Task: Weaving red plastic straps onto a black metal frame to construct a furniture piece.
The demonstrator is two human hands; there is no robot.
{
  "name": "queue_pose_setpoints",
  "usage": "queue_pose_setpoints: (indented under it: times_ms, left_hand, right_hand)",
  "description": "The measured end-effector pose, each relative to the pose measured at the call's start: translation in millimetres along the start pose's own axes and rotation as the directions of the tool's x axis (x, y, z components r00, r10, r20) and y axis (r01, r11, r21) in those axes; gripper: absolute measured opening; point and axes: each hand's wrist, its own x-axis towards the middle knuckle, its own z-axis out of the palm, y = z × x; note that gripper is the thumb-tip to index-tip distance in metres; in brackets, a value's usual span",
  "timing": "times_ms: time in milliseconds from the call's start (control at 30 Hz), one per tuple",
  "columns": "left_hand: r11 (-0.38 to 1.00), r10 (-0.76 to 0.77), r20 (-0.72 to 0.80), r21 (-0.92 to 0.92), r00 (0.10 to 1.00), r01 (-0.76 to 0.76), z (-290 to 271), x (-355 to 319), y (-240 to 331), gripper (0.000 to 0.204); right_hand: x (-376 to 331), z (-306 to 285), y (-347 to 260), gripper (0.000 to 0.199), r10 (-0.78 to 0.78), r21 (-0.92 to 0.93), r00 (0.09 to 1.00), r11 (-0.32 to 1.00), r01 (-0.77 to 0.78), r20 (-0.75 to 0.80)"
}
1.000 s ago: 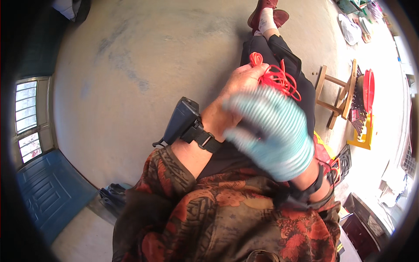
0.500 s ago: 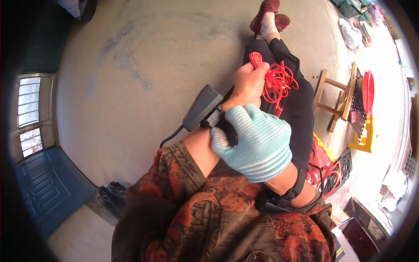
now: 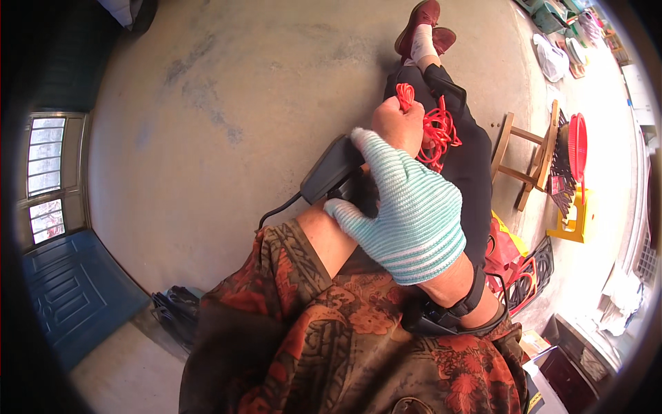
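Observation:
My left hand, bare, is closed around a tangled red cord. A small looped end of the cord sticks up above the fist, and the rest hangs in loose coils at its right. My right hand, in a light-blue striped knit glove, lies across my left wrist. Its thumb and forefinger are spread wide around a dark grey box-shaped device strapped there, the fingertip at the device's upper end. The other gloved fingers are largely hidden from view. A black band and device sit on my right wrist.
My outstretched legs in dark trousers lie under the hands, ending in dark red shoes. Right of them stand a wooden stool frame, a red basket, a yellow plastic item and a red bag.
My gloved right hand has spread its forefinger and thumb wider, the forefinger reaching up along the wrist device. My left fist has turned slightly, still with the red cord in it.

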Motion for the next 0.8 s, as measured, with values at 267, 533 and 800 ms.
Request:
queue_pose_setpoints:
  times_ms: [267, 533, 800]
  left_hand:
    - [0.914, 0.317, -0.134, 0.307, 0.939, -0.264, 7, 18, -33, 0.011]
    - [0.777, 0.467, -0.069, 0.508, 0.882, -0.372, 16, -12, -17, 0.011]
    - [0.850, 0.406, -0.008, 0.371, 0.914, -0.374, 7, -1, -13, 0.013]
  right_hand:
    - [-8, 6, 9, 0.061, 0.136, 0.109, 0.987, 0.986, -0.127, -0.081]
    - [-19, 9, 22, 0.066, 0.173, 0.080, 0.983, 0.982, -0.168, -0.064]
    - [-32, 4, 29, 0.074, 0.119, 0.313, 0.991, 0.945, -0.092, -0.069]
